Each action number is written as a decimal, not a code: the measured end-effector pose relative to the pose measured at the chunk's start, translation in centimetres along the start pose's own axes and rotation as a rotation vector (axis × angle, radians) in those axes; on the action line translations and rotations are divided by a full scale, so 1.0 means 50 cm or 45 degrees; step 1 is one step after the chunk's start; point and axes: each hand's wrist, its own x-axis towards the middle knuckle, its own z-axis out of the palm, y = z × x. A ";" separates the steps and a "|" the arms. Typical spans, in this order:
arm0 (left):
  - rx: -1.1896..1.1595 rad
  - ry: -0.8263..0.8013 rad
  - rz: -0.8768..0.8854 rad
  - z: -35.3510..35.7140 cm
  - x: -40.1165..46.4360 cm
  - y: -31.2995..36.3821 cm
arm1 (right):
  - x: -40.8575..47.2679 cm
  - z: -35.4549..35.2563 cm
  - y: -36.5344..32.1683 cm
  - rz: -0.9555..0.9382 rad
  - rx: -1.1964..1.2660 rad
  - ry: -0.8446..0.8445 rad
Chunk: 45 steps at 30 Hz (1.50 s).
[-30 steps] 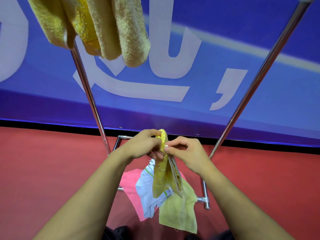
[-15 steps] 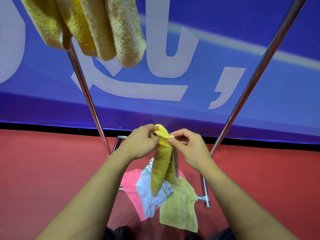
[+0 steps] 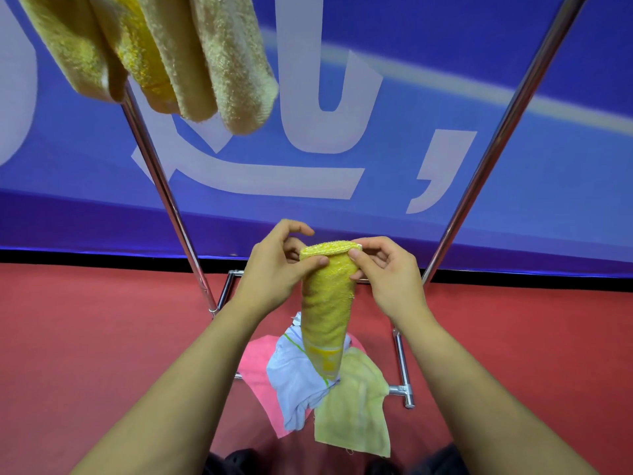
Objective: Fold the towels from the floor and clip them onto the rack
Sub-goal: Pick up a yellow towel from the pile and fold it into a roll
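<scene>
Up at the far left, folded yellow towels [image 3: 147,53] hung over the rack's top, draped in front of the left chrome pole [image 3: 164,190], which slanted down to the red floor [image 3: 85,337]. Moving in, your left hand [image 3: 274,269] was closed in a pinch, thumb pressed on the near face of the yellow towel [image 3: 327,303] and fingers curled behind its top left corner. And there it was, dead centre: that towel folded into a long narrow strip, held up by its top edge in the air between your hands and hanging straight down, its lower end dangling over the pile below. On the floor under it lay a pink cloth [image 3: 255,368], then a white cloth [image 3: 294,375] bunched on top of it, then a pale yellow cloth [image 3: 356,406] spread flat, reaching the rack's base bar [image 3: 400,389]. Your right hand [image 3: 387,272] gripped the strip's top right corner, thumb in front, fingers folded behind. Past it, the right chrome pole [image 3: 496,145] rose steeply against the blue banner [image 3: 513,200] with its white lettering.
</scene>
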 end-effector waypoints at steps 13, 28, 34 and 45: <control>-0.440 -0.174 -0.049 0.046 -0.030 0.025 | -0.008 0.020 -0.026 0.016 0.392 -0.074; -0.420 -0.160 -0.008 0.035 -0.017 0.068 | -0.022 0.025 -0.010 0.027 0.025 -0.339; -0.384 -0.181 0.047 0.024 -0.014 0.082 | -0.028 0.031 -0.001 0.028 0.046 -0.274; -0.325 -0.062 0.074 -0.002 0.016 0.119 | -0.057 0.048 0.083 0.310 0.119 -0.275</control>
